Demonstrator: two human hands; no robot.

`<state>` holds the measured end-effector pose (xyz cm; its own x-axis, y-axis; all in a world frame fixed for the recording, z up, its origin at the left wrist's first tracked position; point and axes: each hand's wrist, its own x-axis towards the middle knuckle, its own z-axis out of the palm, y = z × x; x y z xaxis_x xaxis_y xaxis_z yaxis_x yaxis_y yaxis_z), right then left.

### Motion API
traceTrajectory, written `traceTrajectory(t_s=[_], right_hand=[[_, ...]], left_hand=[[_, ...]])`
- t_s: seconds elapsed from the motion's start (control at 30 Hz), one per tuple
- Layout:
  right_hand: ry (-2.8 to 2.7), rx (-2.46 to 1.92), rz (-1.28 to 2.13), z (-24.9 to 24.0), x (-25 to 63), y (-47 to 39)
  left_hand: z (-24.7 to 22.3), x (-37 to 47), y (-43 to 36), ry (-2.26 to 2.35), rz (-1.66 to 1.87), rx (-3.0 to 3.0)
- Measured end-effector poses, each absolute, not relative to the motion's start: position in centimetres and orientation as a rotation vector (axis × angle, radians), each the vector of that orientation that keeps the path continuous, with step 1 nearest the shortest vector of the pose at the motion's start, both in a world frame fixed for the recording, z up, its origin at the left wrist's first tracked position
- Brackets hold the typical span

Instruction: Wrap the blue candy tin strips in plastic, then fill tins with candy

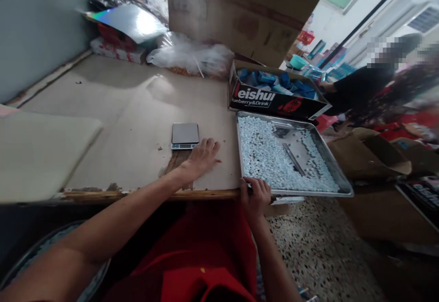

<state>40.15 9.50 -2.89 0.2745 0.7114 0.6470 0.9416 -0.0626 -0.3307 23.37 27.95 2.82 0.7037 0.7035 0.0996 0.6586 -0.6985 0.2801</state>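
My left hand (202,159) lies palm down over the tabletop (130,142), fingers spread, just right of a small digital scale (185,134) with a bare grey plate. My right hand (257,194) grips the near left corner of a metal tray (345,185), its fingers curled over the rim. Many small pale blue pieces (257,155) fill much of the tray. Among them, a thin metal strip (294,159) rests on a barer patch. The tray's right part juts out past the table's edge.
Behind the tray stands a black printed box (274,104) of blue packets. A clear plastic bag (195,55) and a large cardboard box (236,13) are at the back. A pale board (44,155) lies left. Open cartons (370,155) and a person (366,84) are at right.
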Motion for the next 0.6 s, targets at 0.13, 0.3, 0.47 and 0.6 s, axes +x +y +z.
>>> traceTrajectory(t_s=[0.13, 0.3, 0.47, 0.6], right_hand=[[-1.469, -1.875, -0.383, -2.7, 39.7, 9.4], [-1.486, -1.840, -0.368, -3.5, 39.6, 9.1], [-1.471, -1.719, -0.348, -3.9, 40.3, 8.4], [-1.482, -1.722, -0.219, -3.2, 41.3, 7.6]], left_hand=[[1.0, 24.1, 27.2, 0.992, 0.146, 2.778], [-0.1, 25.0, 27.2, 1.174, 0.171, 2.781], [-0.3, 23.8, 27.7, 1.224, 0.290, 2.678], [-0.1, 23.5, 27.7, 1.257, 0.423, 2.514]])
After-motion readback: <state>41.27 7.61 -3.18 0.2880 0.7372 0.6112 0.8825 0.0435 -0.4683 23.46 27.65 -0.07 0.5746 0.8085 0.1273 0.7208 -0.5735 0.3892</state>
